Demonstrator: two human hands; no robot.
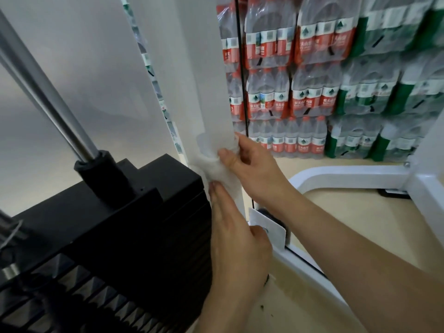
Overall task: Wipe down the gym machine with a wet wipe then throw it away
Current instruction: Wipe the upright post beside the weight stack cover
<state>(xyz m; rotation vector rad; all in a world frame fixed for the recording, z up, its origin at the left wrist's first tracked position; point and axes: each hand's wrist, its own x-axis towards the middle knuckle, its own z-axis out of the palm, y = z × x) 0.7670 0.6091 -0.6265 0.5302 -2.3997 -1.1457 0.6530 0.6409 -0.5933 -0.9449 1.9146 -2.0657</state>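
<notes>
The gym machine has a white upright post [204, 80] and a black weight stack [120, 236] with a chrome guide rod [43, 92]. A white wet wipe [216, 168] is wrapped around the lower part of the post, just above the stack's top corner. My right hand [252, 169] grips the wipe against the post, thumb in front and fingers curled behind. My left hand [235, 236] lies below it with straight fingers, the fingertips touching the wipe's lower edge and the post.
Shrink-wrapped packs of water bottles [312, 80] are stacked against the back wall, red labels on the left and green ones on the right. The machine's white base frame [336, 179] curves over the beige floor at right. A thin black cable [242, 68] runs down beside the post.
</notes>
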